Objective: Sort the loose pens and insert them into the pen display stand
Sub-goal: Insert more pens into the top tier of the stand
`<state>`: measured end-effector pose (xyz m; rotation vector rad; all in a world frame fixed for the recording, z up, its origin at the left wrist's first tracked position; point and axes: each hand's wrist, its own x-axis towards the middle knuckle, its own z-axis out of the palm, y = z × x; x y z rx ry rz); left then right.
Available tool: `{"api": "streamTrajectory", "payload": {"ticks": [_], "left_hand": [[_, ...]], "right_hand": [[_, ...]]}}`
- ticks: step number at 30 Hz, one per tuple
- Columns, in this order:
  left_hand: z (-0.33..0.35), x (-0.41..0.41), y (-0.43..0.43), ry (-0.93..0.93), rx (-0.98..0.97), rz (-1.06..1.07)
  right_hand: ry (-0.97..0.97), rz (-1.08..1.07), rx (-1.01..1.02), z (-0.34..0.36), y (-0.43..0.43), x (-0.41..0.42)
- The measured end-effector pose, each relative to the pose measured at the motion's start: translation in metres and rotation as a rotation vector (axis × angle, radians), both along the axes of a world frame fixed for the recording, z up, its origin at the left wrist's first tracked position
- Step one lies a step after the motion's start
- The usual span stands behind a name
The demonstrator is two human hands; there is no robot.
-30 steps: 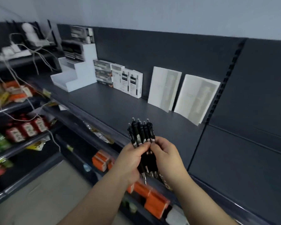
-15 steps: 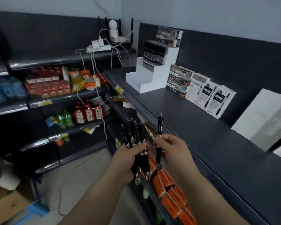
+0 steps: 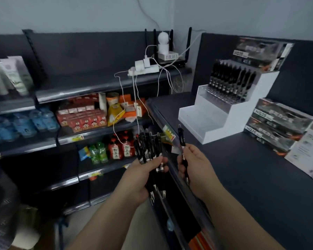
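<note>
The pen display stand [image 3: 229, 121] sits on a dark corner shelf [image 3: 242, 168].

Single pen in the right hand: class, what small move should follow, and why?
Probably carry the single pen toward the display stand: the right hand holds it apart from the bundle in the left hand, and the stand's lower tiers look vacant.
</note>
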<state>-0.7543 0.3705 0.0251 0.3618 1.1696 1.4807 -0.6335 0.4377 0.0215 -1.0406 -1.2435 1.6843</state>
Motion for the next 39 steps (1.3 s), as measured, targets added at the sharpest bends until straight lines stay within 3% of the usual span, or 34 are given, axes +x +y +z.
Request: {"api": "streamTrajectory", "payload": {"ticks": [6,9,18,25,33,39], "left_hand": [[-0.003,-0.056,0.086,-0.028,0.011,-0.064],[-0.002,-0.08,0.14,-0.017,0.043,-0.184],[0.014,-0.107,0.268,0.071,0.117,-0.542],[0.02,-0.08,0.312,0.051,0.143,-0.622],[0.046,-0.045,0.329,0.118,0.245,-0.64],[0.043,-0.041,0.324,0.099,0.233,-0.676]], "right_hand": [[-0.068,-0.087,0.061,-0.001,0.077,-0.046],[-0.077,-0.243,0.067,0.004,0.111,-0.059],[-0.342,-0.756,0.281,0.046,0.181,-0.051],[-0.544,-1.061,0.482,0.076,0.204,-0.003],[-0.661,-1.144,0.616,0.097,0.23,0.03],[-0.727,-1.113,0.597,0.089,0.24,0.031]]}}
